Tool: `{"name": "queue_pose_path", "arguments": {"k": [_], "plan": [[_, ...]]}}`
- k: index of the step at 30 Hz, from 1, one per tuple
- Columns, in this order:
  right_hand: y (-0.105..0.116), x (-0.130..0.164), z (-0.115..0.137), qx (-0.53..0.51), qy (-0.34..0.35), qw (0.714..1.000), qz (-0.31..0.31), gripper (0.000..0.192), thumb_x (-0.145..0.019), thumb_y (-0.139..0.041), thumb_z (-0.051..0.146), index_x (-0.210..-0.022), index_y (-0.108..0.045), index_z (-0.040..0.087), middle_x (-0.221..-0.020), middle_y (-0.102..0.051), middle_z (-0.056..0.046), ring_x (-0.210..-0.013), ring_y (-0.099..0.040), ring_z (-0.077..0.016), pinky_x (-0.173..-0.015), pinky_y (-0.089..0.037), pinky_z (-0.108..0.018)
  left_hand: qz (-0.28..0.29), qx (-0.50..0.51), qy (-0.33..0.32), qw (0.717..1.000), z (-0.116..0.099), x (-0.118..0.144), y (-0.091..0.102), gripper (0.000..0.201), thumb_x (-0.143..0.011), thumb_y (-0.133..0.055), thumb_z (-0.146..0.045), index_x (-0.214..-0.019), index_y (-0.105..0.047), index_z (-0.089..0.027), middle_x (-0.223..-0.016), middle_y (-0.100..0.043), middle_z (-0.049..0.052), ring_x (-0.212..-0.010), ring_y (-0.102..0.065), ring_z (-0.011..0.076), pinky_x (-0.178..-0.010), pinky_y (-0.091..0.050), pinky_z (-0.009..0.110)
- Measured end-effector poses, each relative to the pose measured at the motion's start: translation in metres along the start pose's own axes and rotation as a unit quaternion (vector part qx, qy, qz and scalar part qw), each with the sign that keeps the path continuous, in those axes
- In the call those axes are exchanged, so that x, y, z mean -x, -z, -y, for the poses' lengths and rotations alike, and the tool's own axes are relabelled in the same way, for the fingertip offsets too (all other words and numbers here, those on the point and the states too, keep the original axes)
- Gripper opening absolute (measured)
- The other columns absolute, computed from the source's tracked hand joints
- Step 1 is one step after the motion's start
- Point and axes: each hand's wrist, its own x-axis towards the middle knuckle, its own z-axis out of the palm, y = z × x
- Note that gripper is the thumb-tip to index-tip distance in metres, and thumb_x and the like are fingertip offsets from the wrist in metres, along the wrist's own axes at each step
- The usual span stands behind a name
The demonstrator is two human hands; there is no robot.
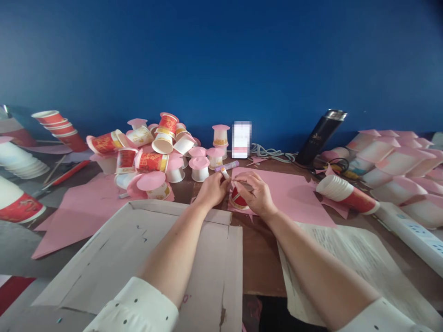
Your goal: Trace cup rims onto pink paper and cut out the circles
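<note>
On the pink paper (pixel 290 191) sits a red paper cup (pixel 238 199), partly covered by my fingers. My left hand (pixel 212 188) is closed just left of the cup, round a short white tube with an orange band that looks like a glue stick (pixel 224 173). Just behind that hand is a purple tube (pixel 226 166). My right hand (pixel 258 191) curves over the cup's right side, its thumb and fingers bent together toward the left hand. What the right fingertips pinch is too small to make out.
Paper cups with pink paper tops (pixel 152 182) pile up at left; more white ones (pixel 398 166) stack at right. A phone (pixel 241 139) and black flask (pixel 320 138) stand by the blue wall. Cardboard (pixel 138 258), nested cups (pixel 348 193) and a power strip (pixel 411 235) lie around.
</note>
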Motion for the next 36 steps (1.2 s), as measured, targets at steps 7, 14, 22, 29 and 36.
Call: {"name": "queue_pose_path", "arguments": {"k": [7,14,22,29,36], "plan": [[-0.001,0.0,0.0,0.003,-0.006,1.0,-0.004,0.01,-0.087,-0.057,0.025,-0.092,-0.065,0.025,-0.095,-0.067,-0.004,-0.095,-0.06,-0.0198,-0.088,-0.048,-0.037,0.004,-0.02,-0.013,1.0,-0.002,0.003,0.008,0.019,-0.088,-0.049,-0.032,-0.086,-0.061,-0.019,-0.086,-0.07,0.008,-0.082,-0.065,0.0247,-0.071,-0.045,0.032],[-0.002,0.0,0.004,0.006,-0.017,1.0,-0.014,0.009,-0.086,-0.058,0.028,-0.088,-0.066,0.025,-0.093,-0.067,-0.004,-0.094,-0.06,-0.0206,-0.088,-0.048,-0.038,0.017,-0.025,-0.036,0.999,-0.005,0.007,0.017,0.017,-0.087,-0.049,-0.031,-0.083,-0.061,-0.019,-0.082,-0.069,0.008,-0.078,-0.065,0.0238,-0.066,-0.045,0.03],[-0.003,0.0,0.003,0.006,-0.019,1.0,-0.015,0.008,-0.085,-0.058,0.025,-0.088,-0.066,0.025,-0.093,-0.067,-0.003,-0.094,-0.06,-0.0192,-0.088,-0.048,-0.037,0.055,-0.012,-0.065,0.996,-0.01,0.011,0.024,0.018,-0.083,-0.053,-0.035,-0.084,-0.062,-0.02,-0.077,-0.068,0.006,-0.072,-0.063,0.0222,-0.062,-0.043,0.03],[-0.003,0.001,0.002,0.0,-0.013,1.0,-0.013,0.01,-0.085,-0.057,0.023,-0.089,-0.065,0.025,-0.094,-0.067,-0.003,-0.095,-0.06,-0.0196,-0.088,-0.048,-0.037,0.117,0.054,-0.097,0.987,-0.007,0.012,0.033,0.008,-0.076,-0.059,-0.028,-0.077,-0.063,-0.02,-0.077,-0.068,0.001,-0.073,-0.061,0.0159,-0.07,-0.044,0.025],[-0.002,0.001,0.002,0.006,-0.019,1.0,-0.019,0.009,-0.086,-0.056,0.023,-0.086,-0.065,0.025,-0.094,-0.067,-0.003,-0.096,-0.06,-0.0197,-0.089,-0.048,-0.037,0.2,0.091,-0.093,0.971,-0.016,0.018,0.037,0.015,-0.072,-0.062,-0.032,-0.069,-0.06,-0.018,-0.063,-0.059,-0.005,-0.061,-0.052,0.0101,-0.056,-0.036,0.021]]}}
